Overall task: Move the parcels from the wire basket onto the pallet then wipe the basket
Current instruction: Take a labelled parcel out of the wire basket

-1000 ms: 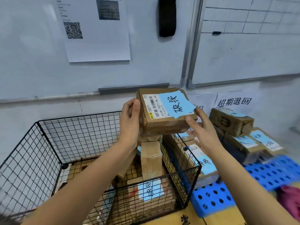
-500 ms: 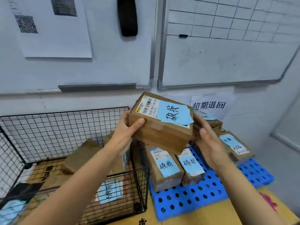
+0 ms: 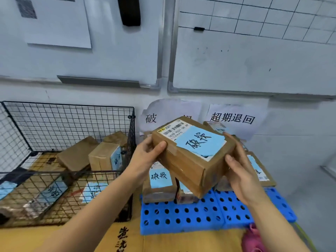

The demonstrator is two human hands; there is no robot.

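**Clerk:** Item one, location?

**Checker:** One parcel (image 3: 192,166), held in the air over the rear half of the blue pallet (image 3: 181,217), above the stacked cartons (image 3: 160,180) there. It is tilted, near corner low, and does not touch the pallet.

**Clerk:** Grip?

**Checker:** The left hand (image 3: 145,158) clasps the left end, thumb laid over the top edge, fingers behind. The right hand (image 3: 242,176) cups the right end, thumb along the near side, fingers wrapped round the far side. Both are grasping the parcel; neither is free.

**Clerk:** Appearance?

**Checker:** Brown corrugated carton, squat and oblong, with a taped seam on top. A white shipping label (image 3: 173,129) with barcode sits at the lid's far left corner. A large pale blue note (image 3: 201,144) with black handwritten characters lies across the middle.

**Clerk:** Handling, in your estimate?

**Checker:** Stiff-walled, probably light to moderate, as it is carried well out from the body with no visible strain. Contents unknown, so treat as fragile. Cardboard gives fair friction; tape and labels are slicker. Best taken by the two short ends, as now, or from beneath. Never by the note, which could peel.

**Clerk:** Other stock?

**Checker:** In the wire basket (image 3: 69,108), left of the pallet, are several boxes (image 3: 104,160). Some lean in the rear right corner, others lie flat near the front edge. What looks like a pink cloth (image 3: 253,239) lies just beside the pallet's front right corner. Wiping not yet due, by my reckoning.
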